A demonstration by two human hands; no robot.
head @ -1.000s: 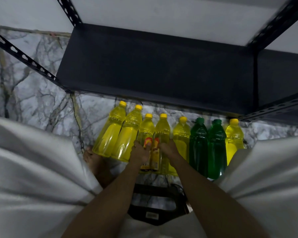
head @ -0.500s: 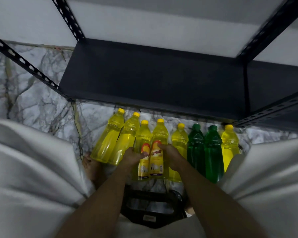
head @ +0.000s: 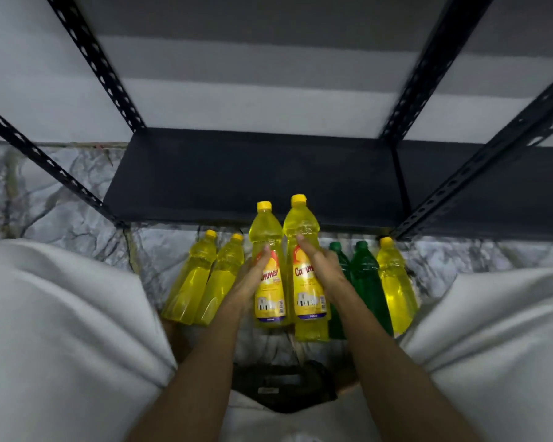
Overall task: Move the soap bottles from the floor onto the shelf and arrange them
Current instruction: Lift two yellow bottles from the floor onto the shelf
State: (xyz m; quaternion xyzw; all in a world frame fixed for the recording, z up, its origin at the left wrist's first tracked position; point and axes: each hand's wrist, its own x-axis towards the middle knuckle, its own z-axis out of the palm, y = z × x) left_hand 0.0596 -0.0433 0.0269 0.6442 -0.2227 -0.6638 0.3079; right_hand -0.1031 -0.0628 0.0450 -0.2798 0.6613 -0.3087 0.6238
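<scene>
Head view, two held yellow bottles point(head: 270, 266), four yellow point(head: 192, 279) and two green bottles point(head: 366, 282) on the floor

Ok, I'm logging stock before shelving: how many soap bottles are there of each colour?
Yellow bottles: 6 (2 held up, 4 on the floor, one of them partly hidden)
Green bottles: 2
Total: 8
</scene>
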